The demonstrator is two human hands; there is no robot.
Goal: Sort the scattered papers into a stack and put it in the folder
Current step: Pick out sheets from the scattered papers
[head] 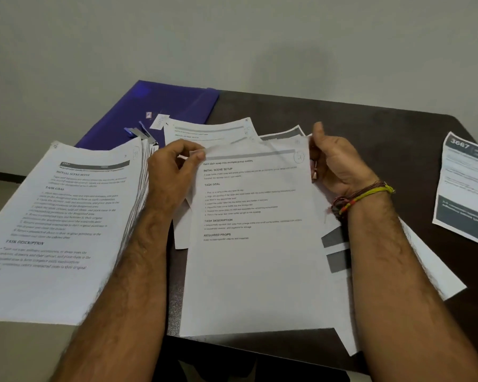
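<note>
Pinching the white printed sheet [249,244] at its top corners, left hand [171,172] and right hand [340,164] hold it above the dark tabletop [370,119], the blue plastic folder [155,108] behind.

Printed white papers [255,244] lie fanned loosely mid-table, a thick stack [58,216] sits left overlapping the open blue folder [160,106] behind it, and one sheet [467,188] lies apart at right.

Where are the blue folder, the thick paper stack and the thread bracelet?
blue folder [174,104]: head view, bare cover.
thick paper stack [66,216]: head view, top sheet.
thread bracelet [362,198]: head view, yellow strand.
</note>
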